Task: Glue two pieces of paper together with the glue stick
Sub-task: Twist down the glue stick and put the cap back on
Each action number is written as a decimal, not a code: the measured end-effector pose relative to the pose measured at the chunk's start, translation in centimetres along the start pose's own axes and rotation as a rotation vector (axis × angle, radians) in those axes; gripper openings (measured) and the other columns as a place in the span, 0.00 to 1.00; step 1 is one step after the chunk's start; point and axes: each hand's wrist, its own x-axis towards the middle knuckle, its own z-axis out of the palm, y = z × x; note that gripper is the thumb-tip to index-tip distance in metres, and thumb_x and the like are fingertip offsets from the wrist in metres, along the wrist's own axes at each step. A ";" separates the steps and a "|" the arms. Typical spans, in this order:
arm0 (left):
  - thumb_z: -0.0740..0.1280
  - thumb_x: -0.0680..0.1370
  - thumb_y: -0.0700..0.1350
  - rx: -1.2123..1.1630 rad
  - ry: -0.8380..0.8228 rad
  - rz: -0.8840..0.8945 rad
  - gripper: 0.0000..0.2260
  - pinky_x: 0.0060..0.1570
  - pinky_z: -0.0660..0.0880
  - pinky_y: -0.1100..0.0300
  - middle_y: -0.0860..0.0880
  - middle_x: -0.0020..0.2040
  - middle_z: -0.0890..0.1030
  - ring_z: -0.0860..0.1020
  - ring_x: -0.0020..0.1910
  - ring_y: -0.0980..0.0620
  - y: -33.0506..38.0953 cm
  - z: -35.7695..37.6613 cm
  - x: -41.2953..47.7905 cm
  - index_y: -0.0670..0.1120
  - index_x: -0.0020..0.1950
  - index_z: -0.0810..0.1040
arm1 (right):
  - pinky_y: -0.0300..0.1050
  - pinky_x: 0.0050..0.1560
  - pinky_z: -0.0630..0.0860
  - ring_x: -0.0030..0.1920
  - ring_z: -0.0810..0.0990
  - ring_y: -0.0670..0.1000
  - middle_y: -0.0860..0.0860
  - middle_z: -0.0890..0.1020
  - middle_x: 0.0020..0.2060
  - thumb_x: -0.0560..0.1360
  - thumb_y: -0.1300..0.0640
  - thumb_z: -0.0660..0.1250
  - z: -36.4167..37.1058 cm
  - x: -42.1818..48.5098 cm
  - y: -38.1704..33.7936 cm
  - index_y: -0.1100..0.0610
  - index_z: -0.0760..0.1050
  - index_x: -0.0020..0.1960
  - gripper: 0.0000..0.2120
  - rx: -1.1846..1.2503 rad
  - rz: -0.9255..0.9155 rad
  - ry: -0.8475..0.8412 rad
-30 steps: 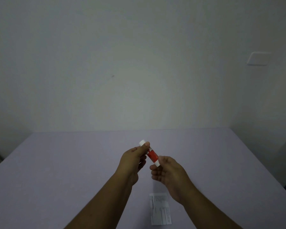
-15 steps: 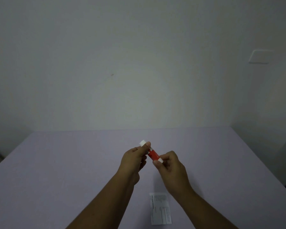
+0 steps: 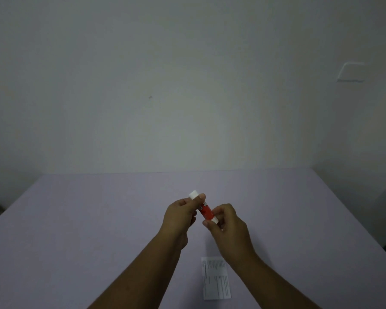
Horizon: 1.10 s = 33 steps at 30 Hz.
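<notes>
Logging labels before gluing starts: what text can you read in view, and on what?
Red glue stick with white ends: white lettering partly covered by the left hand; only fragments like "ST" and "CK" show.
White printed paper slip on the lavender table: rows of fine print, too small to read.

A table (image 3: 76, 230) covered in a pale lilac surface is seen, set against a plain wall. One printed slip of paper (image 3: 216, 278) is laid flat on it near the front edge.
</notes>
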 end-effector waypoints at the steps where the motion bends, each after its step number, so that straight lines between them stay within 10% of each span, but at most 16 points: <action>1: 0.73 0.71 0.52 0.011 -0.004 -0.003 0.19 0.50 0.73 0.57 0.48 0.46 0.79 0.76 0.46 0.52 -0.1 -0.1 0.1 0.41 0.55 0.78 | 0.29 0.37 0.68 0.39 0.77 0.43 0.41 0.76 0.40 0.72 0.51 0.69 0.2 0.2 0.2 0.46 0.68 0.52 0.12 0.008 0.016 -0.023; 9: 0.73 0.62 0.62 0.040 -0.275 -0.022 0.26 0.49 0.75 0.57 0.49 0.57 0.79 0.76 0.57 0.48 -0.3 -2.8 2.8 0.53 0.56 0.77 | 0.35 0.40 0.70 0.42 0.76 0.43 0.39 0.76 0.40 0.74 0.53 0.66 0.8 2.9 2.5 0.48 0.74 0.53 0.08 0.025 0.079 -0.057; 12: 0.73 0.67 0.57 -0.051 -0.126 -0.033 0.19 0.49 0.75 0.57 0.48 0.58 0.79 0.77 0.56 0.46 -2.1 -5.2 6.2 0.52 0.55 0.76 | 0.40 0.43 0.73 0.44 0.77 0.47 0.43 0.77 0.41 0.74 0.52 0.66 1.1 3.5 4.5 0.49 0.74 0.54 0.09 0.018 0.157 -0.059; 15: 0.72 0.73 0.45 0.303 0.069 0.012 0.15 0.51 0.73 0.57 0.44 0.59 0.78 0.77 0.55 0.46 -5.9 -7.4 9.6 0.50 0.59 0.76 | 0.43 0.46 0.74 0.44 0.77 0.48 0.46 0.79 0.42 0.74 0.52 0.66 1.8 3.5 6.9 0.50 0.74 0.54 0.09 -0.012 0.226 -0.088; 20: 0.71 0.71 0.41 1.019 -0.101 0.073 0.20 0.59 0.70 0.60 0.46 0.63 0.76 0.76 0.60 0.47 -11.7 -8.4 12.4 0.49 0.62 0.78 | 0.39 0.40 0.71 0.42 0.77 0.45 0.44 0.79 0.40 0.74 0.52 0.66 3.2 3.1 9.6 0.46 0.73 0.50 0.06 -0.027 0.285 -0.136; 24: 0.67 0.73 0.41 1.128 -0.072 0.159 0.15 0.59 0.68 0.61 0.45 0.60 0.79 0.76 0.59 0.47 -13.7 -8.2 13.1 0.47 0.59 0.80 | 0.40 0.43 0.72 0.43 0.78 0.47 0.45 0.79 0.40 0.74 0.52 0.66 3.9 3.0 10.2 0.44 0.72 0.48 0.06 -0.031 0.294 -0.176; 29: 0.69 0.73 0.44 0.943 0.052 0.127 0.09 0.44 0.70 0.64 0.48 0.49 0.83 0.79 0.48 0.49 -13.4 -7.5 13.0 0.47 0.52 0.80 | 0.42 0.46 0.74 0.44 0.78 0.47 0.47 0.80 0.42 0.75 0.53 0.65 4.3 2.9 10.1 0.49 0.75 0.55 0.09 -0.055 0.303 -0.210; 33: 0.71 0.74 0.45 0.134 0.005 -0.135 0.08 0.42 0.78 0.61 0.45 0.43 0.83 0.81 0.44 0.48 -11.0 -6.1 12.4 0.43 0.50 0.81 | 0.35 0.41 0.70 0.46 0.77 0.46 0.46 0.79 0.45 0.76 0.51 0.63 4.3 3.0 9.6 0.51 0.73 0.59 0.12 -0.105 0.278 -0.244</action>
